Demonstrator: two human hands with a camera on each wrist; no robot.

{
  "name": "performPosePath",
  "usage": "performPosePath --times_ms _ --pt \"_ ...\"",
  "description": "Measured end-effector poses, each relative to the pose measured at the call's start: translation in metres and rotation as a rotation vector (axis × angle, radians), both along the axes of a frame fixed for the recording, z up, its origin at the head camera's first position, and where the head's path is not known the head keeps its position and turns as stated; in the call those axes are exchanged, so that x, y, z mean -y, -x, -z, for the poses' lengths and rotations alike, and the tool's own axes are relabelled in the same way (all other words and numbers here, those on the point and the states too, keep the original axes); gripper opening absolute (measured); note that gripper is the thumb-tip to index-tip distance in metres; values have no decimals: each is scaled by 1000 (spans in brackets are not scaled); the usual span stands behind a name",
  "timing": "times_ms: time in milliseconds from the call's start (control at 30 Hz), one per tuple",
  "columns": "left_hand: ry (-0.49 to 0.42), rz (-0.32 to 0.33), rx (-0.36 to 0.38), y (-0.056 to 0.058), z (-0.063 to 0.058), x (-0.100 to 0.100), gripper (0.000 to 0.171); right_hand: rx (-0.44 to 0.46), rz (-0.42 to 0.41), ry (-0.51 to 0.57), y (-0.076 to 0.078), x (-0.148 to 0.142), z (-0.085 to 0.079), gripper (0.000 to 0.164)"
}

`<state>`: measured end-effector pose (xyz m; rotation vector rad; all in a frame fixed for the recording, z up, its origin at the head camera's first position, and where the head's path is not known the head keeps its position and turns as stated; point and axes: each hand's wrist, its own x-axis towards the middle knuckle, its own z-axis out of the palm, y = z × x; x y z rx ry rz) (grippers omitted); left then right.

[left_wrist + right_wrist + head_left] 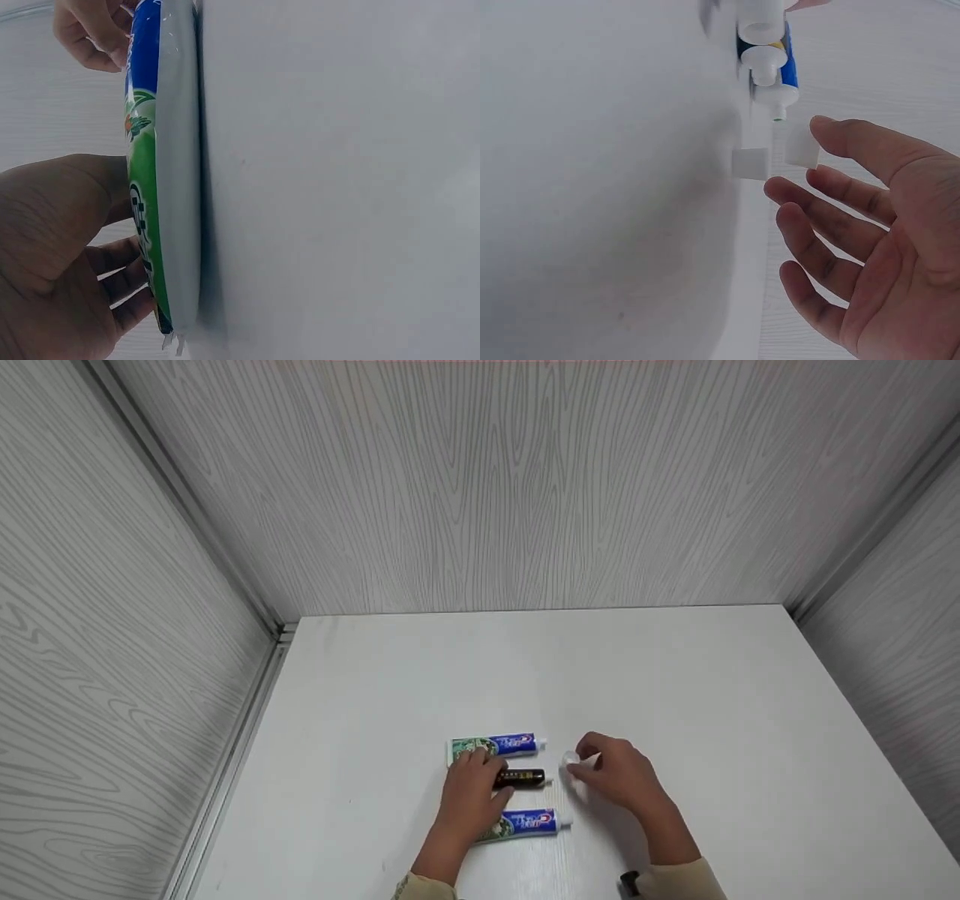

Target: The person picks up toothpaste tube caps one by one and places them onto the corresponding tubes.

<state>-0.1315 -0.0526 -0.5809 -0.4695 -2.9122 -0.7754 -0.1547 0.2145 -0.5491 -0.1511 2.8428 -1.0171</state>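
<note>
Two blue-and-green toothpaste tubes, a far one point(516, 745) and a near one point(531, 822), lie on either side of a black tube point(525, 778). White nozzles on all three point right. My left hand point(471, 795) grips the black tube's left part, thumb on its near side and fingers on its far side; in the left wrist view the near tube hides its fingertips. My right hand point(619, 771), right of the nozzles, pinches a small white cap point(802, 146) between thumb and index finger, its other fingers loosely bent. Close beside it, another white cap point(750, 163) stands on the table.
The white tabletop point(360, 682) is bounded by a grey wood-grain panel point(487, 487) at the back and similar panels on the left point(97, 660) and right point(900, 622). A dark wrist device point(628, 883) sits by the right sleeve.
</note>
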Motion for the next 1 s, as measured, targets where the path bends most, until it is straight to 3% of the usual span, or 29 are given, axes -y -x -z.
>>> performPosePath --times_ms 333,700,1000 --pt "-1 22 20 2 1 1 34 -9 18 52 -6 -2 -3 20" --pt "23 9 52 1 5 -2 47 -16 18 58 -11 -3 -6 20" --pt "-24 8 90 2 5 -3 37 -32 5 93 -13 -11 -6 20"
